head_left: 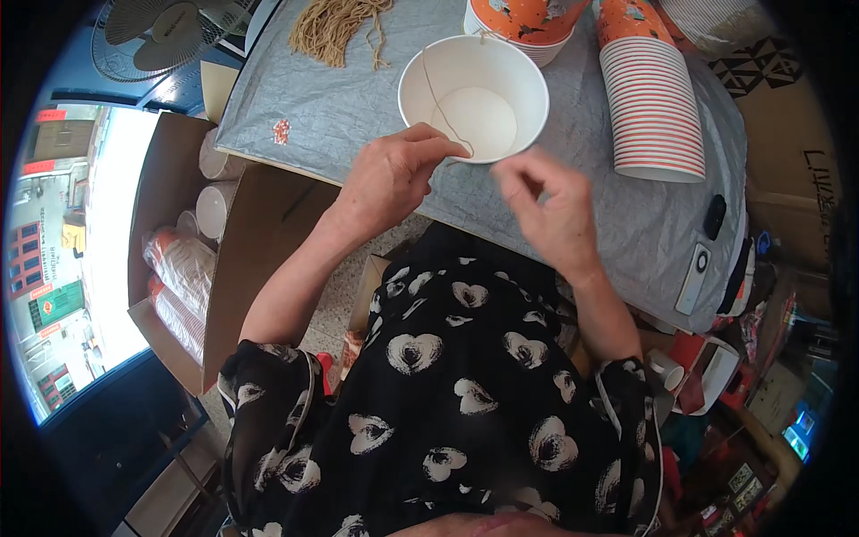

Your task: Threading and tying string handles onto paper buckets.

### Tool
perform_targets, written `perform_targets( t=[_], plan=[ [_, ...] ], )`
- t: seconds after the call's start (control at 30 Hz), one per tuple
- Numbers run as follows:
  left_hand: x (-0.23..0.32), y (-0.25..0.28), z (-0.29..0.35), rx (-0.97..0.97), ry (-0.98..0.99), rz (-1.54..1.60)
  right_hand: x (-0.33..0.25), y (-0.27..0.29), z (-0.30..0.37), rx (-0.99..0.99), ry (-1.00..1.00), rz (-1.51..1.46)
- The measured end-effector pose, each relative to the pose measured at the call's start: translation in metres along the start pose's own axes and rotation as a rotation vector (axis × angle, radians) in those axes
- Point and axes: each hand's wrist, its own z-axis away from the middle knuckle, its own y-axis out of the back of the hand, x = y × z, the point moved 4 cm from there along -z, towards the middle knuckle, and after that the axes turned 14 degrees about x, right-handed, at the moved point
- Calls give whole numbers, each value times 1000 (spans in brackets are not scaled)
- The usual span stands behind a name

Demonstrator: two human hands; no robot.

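A white paper bucket [416,94] stands at the table's near edge, its open mouth toward me. A thin tan cord [433,82] hangs from its far rim and crosses the inside to the near rim. There my left hand [386,177] pinches the cord's end, thumb and forefinger at the rim. Just right of the bucket is my right hand [555,210], fingers curled and smeared by motion; whether anything is in them is hidden. Behind the bucket stand nested orange-patterned buckets [528,20]. A bundle of tan cords [329,29] lies at the far left.
A long stack of nested paper buckets [653,112] lies at the right of the grey-covered table [309,89]. Near the right edge are a black object [714,217] and a white device [693,279]. An open carton [259,210] with wrapped stacks stands left; a fan [170,31] is behind.
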Motion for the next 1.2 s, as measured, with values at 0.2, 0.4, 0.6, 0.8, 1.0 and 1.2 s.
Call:
perform_targets(
  t=[0.2, 0.4, 0.6, 0.8, 1.0, 1.2],
  plan=[
    [10, -9, 1, 97, 4, -33, 63, -70, 42, -11, -970, -1064],
    [12, -14, 2, 85, -22, -26, 82, -90, 47, 9, -971, -1307],
    [10, -11, 1, 59, 30, 2, 76, -67, 48, 67, -813, -999],
    [13, -9, -12, -137, -16, -161, 18, -5, 17, 144, 113, -66],
    [-7, -20, -17, -130, 271, 266, 4, 10, -22, 56, 428, 197],
    [-7, -11, -22, -128, 459, 419, 18, 7, -32, -111, 145, 36]
  ],
)
